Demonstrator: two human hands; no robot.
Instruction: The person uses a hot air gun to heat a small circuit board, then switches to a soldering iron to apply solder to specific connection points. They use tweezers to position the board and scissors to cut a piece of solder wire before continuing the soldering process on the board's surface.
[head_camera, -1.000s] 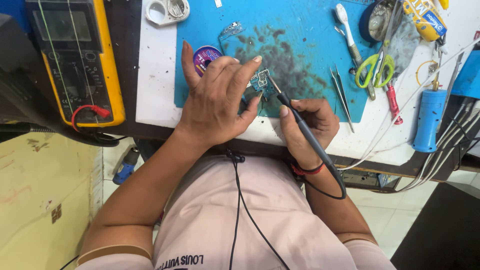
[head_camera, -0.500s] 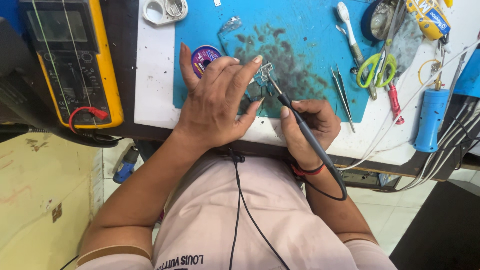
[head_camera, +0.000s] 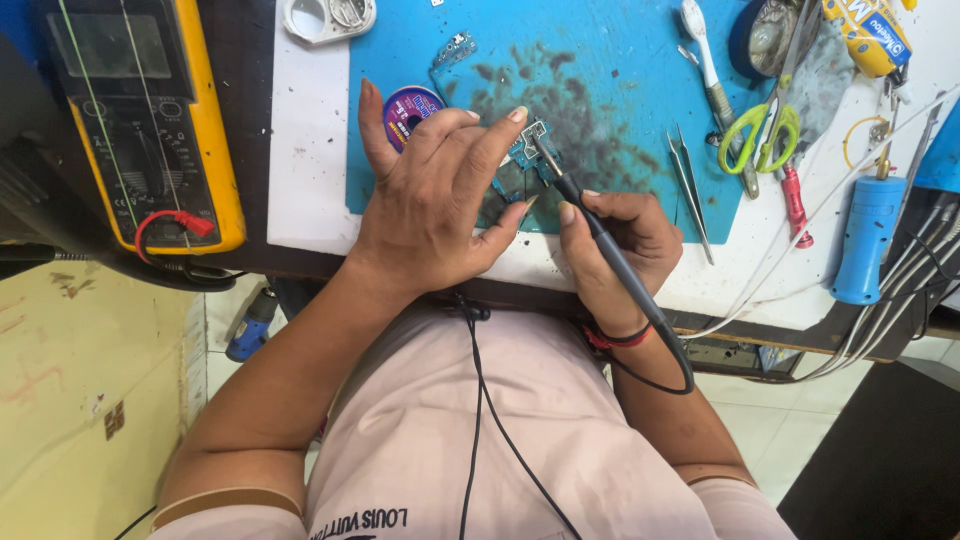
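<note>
Soldering in progress, not finished. Left hand (head_camera: 435, 205) closed on small blue board (head_camera: 528, 148), pinning it near front edge of blue mat (head_camera: 620, 60). Right hand (head_camera: 620, 240) wrapped around black iron (head_camera: 600, 235), tip touching board. Extent of finished joints: cannot tell, fingers cover most of board. Second board (head_camera: 455, 48) lying untouched near mat's far edge. Tweezers (head_camera: 688, 185) idle at right.

My left hand (head_camera: 435, 205) pins a small blue circuit board (head_camera: 527, 145) on the stained blue mat (head_camera: 620, 60); my right hand (head_camera: 620, 245) touches a black soldering iron (head_camera: 600, 240) to it.
</note>
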